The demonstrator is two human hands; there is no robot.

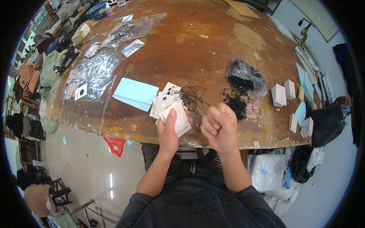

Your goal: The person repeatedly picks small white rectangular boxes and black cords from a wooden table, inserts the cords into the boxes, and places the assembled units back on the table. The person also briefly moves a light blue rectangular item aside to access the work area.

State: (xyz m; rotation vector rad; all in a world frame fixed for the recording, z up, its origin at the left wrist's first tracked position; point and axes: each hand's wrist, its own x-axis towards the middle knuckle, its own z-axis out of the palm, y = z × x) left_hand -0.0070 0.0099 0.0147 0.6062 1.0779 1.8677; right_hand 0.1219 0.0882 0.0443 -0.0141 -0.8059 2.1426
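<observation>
My left hand (pixel 169 133) grips a small stack of white hang tags (pixel 181 122), thumb on top, just above the table's near edge. To its right, my right hand (pixel 220 125) is closed with the fingers curled in; whatever they hold, if anything, is hidden. Behind the left hand lies a loose pile of white tags (pixel 163 100) with black strings (pixel 194 98) trailing right. A tangled bunch of black strings (pixel 236 106) rests beyond my right hand, partly spilling from a crumpled clear plastic bag (pixel 260 83).
Light blue folded paper (pixel 135 93) lies left of the tags, and clear plastic bags (pixel 97 72) cover the left side of the brown table (pixel 182 45). Stacks of white cards (pixel 279 95) stand at the right. A black bag (pixel 327 125) sits at the right edge.
</observation>
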